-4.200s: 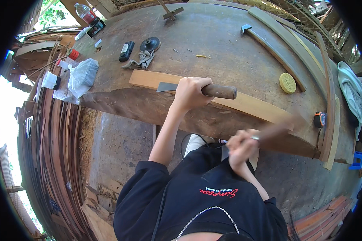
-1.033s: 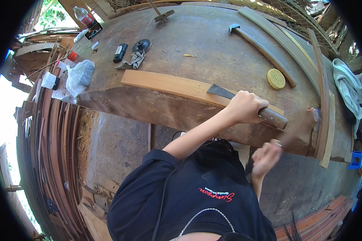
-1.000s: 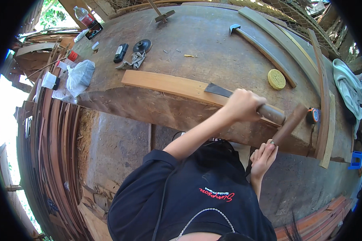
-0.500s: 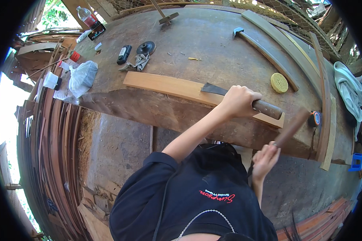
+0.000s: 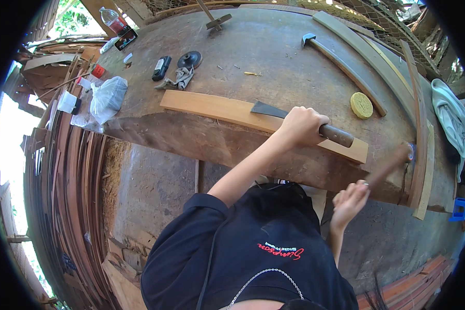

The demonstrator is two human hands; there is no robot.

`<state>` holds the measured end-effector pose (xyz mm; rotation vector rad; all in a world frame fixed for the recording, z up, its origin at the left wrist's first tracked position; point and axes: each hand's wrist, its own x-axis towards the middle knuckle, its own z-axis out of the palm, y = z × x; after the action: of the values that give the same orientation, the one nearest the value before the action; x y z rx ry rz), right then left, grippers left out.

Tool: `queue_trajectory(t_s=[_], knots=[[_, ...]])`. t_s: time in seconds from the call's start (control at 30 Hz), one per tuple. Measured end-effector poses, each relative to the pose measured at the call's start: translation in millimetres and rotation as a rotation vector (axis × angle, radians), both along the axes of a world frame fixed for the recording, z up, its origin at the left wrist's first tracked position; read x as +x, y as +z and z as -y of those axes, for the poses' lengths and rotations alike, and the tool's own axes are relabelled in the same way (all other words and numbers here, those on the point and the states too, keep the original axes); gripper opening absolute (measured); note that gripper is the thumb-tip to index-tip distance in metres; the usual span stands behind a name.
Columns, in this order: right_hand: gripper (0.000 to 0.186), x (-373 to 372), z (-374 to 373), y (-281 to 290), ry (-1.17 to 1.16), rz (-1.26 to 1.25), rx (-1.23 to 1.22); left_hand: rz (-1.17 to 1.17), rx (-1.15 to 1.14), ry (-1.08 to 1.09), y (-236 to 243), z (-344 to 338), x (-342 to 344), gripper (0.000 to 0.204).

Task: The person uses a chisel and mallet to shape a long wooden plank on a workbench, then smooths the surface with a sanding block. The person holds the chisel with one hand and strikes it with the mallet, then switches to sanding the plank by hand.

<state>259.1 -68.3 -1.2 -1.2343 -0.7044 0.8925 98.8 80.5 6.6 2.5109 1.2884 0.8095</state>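
Observation:
My left hand (image 5: 306,125) is closed round a flat-bladed steel tool (image 5: 266,109) with a thick wooden handle, its blade lying on a pale wooden board (image 5: 201,105) along the bench's front edge. Below and right, my right hand (image 5: 350,202) grips a brown wooden stick (image 5: 385,169), blurred, with a metal ring near my fingers; its upper end partly covers a tape measure (image 5: 411,152). A round yellow block (image 5: 361,105) sits behind the board.
Across the bench (image 5: 232,36) lie a hammer (image 5: 346,70), long slats (image 5: 377,51), a black case (image 5: 161,68), a dark disc with rag (image 5: 189,60) and a plastic bag (image 5: 108,98). A bottle (image 5: 113,21) stands back left. Stacked planks (image 5: 70,196) fill the left; cloth (image 5: 447,119) hangs right.
Since the earliest frame my left hand and tool have moved right along the board, then slightly back left lately. My right hand and stick have moved right, the stick swinging toward the tape measure.

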Motion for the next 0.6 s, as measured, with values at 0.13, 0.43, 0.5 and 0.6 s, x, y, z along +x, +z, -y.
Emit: queue_trajectory(t_s=[0.13, 0.43, 0.5, 0.6], knots=[[0.032, -11.6, -11.1, 19.0, -0.118, -0.127, 0.13, 0.031, 0.018, 0.004, 5.3, 1.6, -2.5, 0.021], [0.028, -19.4, -18.7, 9.2, 0.144, -0.046, -0.06, 0.113, 0.039, 0.12, 10.1, -11.4, -43.0, 0.018], [0.033, -18.4, -26.7, 14.7, 0.024, -0.083, 0.104, 0.16, 0.053, 0.127, 11.3, -12.6, -47.8, 0.019], [0.038, -45.1, -28.0, 13.4, 0.039, -0.199, 0.221, 0.171, 0.05, 0.121, 13.1, -13.1, -49.1, 0.02]])
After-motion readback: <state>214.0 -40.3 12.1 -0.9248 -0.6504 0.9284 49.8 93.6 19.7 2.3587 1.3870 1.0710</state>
